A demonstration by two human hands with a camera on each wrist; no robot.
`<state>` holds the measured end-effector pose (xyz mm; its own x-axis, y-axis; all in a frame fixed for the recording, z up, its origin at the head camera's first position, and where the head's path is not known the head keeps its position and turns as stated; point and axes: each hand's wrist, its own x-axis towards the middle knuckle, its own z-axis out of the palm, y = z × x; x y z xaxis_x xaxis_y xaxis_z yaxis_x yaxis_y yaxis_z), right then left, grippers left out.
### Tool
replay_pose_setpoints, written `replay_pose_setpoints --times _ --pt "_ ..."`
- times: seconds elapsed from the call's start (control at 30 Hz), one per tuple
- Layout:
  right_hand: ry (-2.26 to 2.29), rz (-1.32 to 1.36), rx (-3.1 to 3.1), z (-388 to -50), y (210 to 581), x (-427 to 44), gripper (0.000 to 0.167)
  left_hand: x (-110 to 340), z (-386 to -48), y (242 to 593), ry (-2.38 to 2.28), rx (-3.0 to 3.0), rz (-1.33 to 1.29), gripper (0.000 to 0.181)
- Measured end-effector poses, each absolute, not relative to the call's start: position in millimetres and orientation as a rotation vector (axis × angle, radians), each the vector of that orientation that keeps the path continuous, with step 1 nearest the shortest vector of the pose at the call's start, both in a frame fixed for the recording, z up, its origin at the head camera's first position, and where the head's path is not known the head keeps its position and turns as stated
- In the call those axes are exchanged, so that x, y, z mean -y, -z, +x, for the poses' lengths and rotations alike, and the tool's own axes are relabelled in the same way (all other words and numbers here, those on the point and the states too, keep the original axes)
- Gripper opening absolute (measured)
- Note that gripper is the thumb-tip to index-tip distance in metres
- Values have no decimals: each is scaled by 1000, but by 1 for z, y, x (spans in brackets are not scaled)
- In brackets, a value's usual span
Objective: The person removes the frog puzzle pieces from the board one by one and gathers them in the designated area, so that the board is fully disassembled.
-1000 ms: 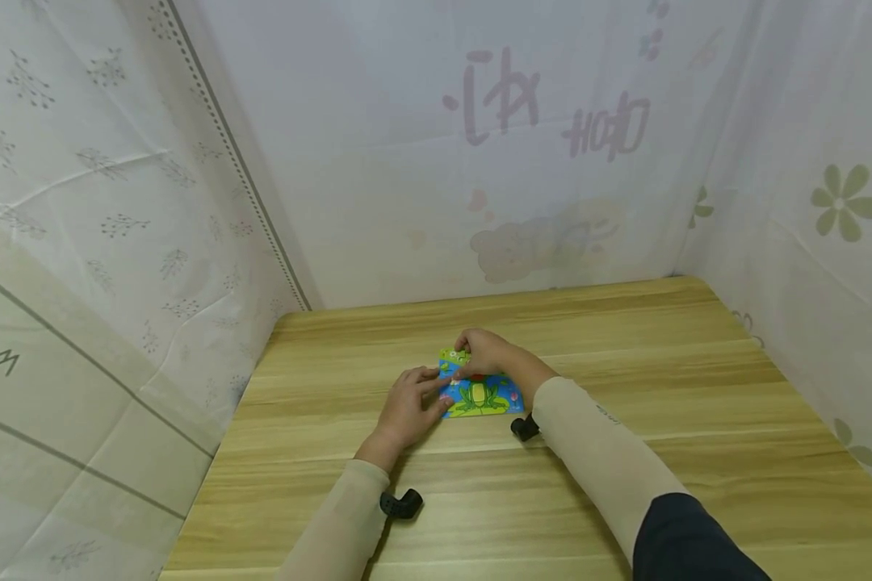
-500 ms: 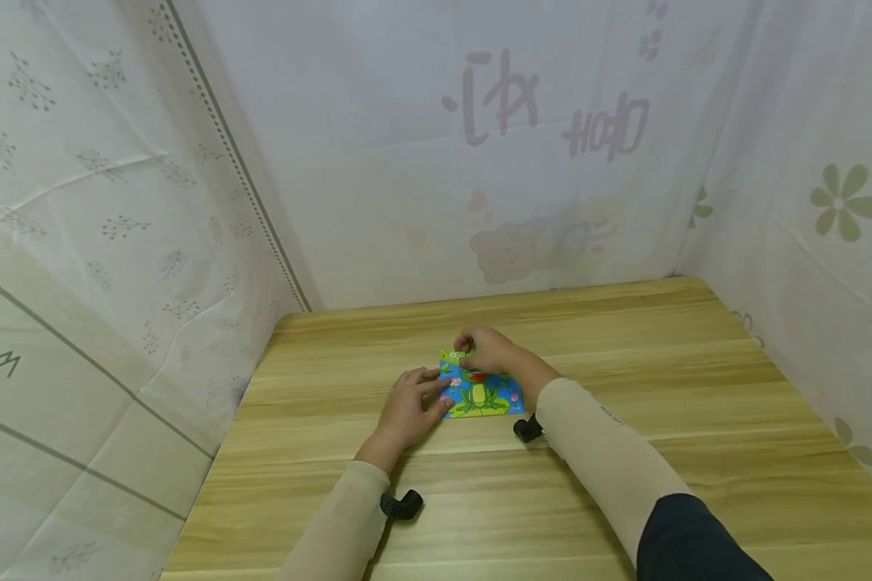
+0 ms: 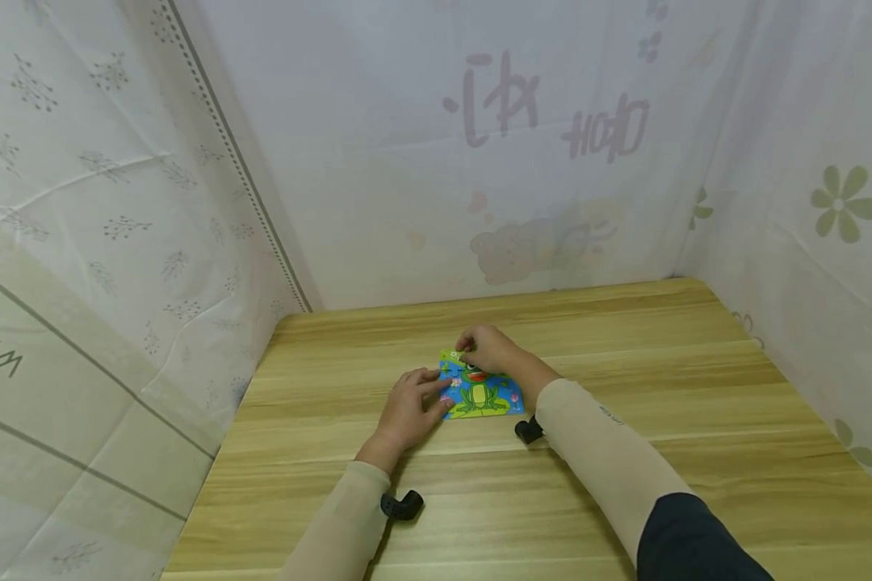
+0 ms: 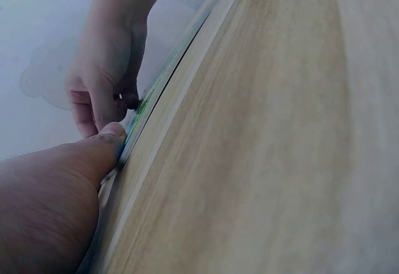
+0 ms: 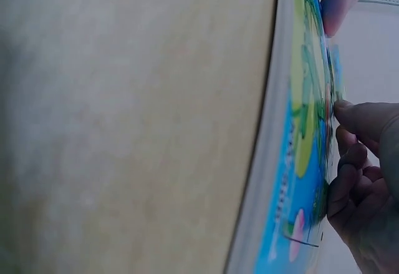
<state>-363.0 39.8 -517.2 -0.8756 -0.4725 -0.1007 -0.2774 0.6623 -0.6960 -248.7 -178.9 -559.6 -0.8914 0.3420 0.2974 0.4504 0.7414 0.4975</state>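
Note:
A flat frog picture puzzle [image 3: 480, 395], blue and green with pink flowers, lies on the wooden table. My left hand [image 3: 407, 407] rests at its left edge, fingers extended over the border. At the far edge, my right hand [image 3: 490, 349] bends over the top of the picture, thumb and curled fingers close together on a piece there. That piece is mostly hidden behind the fingers. In the right wrist view, the thumb of the right hand [image 5: 368, 186] meets the puzzle [image 5: 305, 130] near a slightly raised blue part. The left wrist view shows both hands along the puzzle's edge.
The wooden table [image 3: 589, 484] extends around the puzzle on all sides. Pale printed curtains [image 3: 407, 161] hang behind and beside it. A black wrist camera [image 3: 402, 505] sits on the left forearm, another black camera [image 3: 529, 429] under the right wrist.
My right hand has lifted slightly and drawn back toward the far edge, uncovering the frog's red mouth and then an eye. The left hand stays in place.

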Motion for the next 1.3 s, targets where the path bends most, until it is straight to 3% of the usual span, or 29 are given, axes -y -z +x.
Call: replay_pose_setpoints --times 1.3 --pt "1186 -634 -2580 -367 522 -61 10 179 -249 559 845 2777 -615 42"
